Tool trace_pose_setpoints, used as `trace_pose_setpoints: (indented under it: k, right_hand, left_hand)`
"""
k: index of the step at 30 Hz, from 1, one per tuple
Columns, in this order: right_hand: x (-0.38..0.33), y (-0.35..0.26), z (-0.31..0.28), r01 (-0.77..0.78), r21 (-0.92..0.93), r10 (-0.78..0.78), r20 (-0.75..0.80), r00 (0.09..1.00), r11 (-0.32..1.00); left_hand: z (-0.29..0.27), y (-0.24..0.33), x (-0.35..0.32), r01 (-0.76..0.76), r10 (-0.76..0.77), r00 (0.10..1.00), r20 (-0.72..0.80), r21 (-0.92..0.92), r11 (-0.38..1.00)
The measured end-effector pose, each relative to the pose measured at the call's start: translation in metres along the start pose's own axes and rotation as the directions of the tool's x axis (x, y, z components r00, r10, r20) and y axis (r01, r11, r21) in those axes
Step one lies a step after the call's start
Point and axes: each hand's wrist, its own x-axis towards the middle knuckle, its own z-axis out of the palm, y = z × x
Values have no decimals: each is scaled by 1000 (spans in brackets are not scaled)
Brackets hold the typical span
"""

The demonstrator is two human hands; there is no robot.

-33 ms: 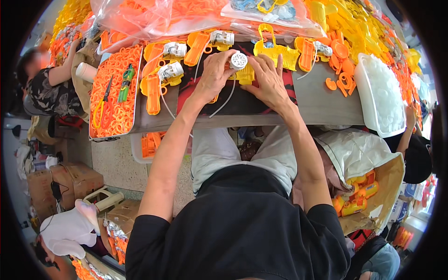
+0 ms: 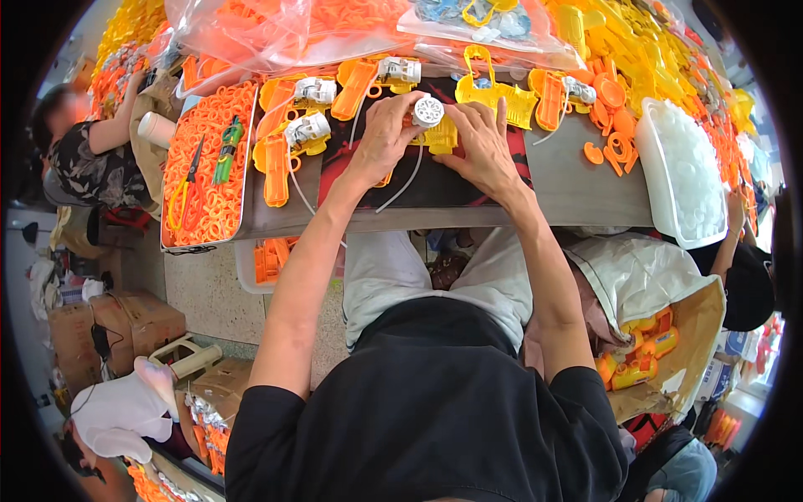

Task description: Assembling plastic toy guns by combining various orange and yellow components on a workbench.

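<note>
My left hand (image 2: pixel 386 138) is closed round the upper left side of a toy assembly over a dark mat with red marks (image 2: pixel 493 171). At its top sits a round white plastic piece with cut-out openings (image 2: pixel 427 112). Under it shows a yellow plastic shell (image 2: pixel 443 136), and a thin clear tube (image 2: pixel 405 186) hangs down toward the table's front edge. My right hand (image 2: pixel 485 149) rests against the right of the shell, thumb and fingers bent about it, with one finger raised. What the fingertips press on is partly hidden.
Part-built orange and yellow toy pistols (image 2: pixel 305 130) lie left of the mat. A tray of orange rings (image 2: pixel 222 205) holds scissors (image 2: pixel 189 188) and green-handled snippers (image 2: pixel 226 151). To the right are orange discs (image 2: pixel 613 94) and a white tub of clear parts (image 2: pixel 682 167).
</note>
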Motion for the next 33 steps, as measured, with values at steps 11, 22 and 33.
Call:
trace_pose_setpoints:
  k: [11, 22, 33]
  right_hand:
    - [6, -21, -25, -108, 337, 136, -60, 989, 935]
    - [11, -16, -30, -161, 358, 166, 18, 986, 920]
    - [15, -14, -22, -102, 468, 148, -63, 987, 878]
  left_hand:
    - [-52, 8, 30, 6, 23, 974, 224, -128, 992]
    - [-58, 29, 55, -86, 54, 877, 478, 45, 995]
    - [-58, 34, 61, -123, 42, 875, 483, 137, 983]
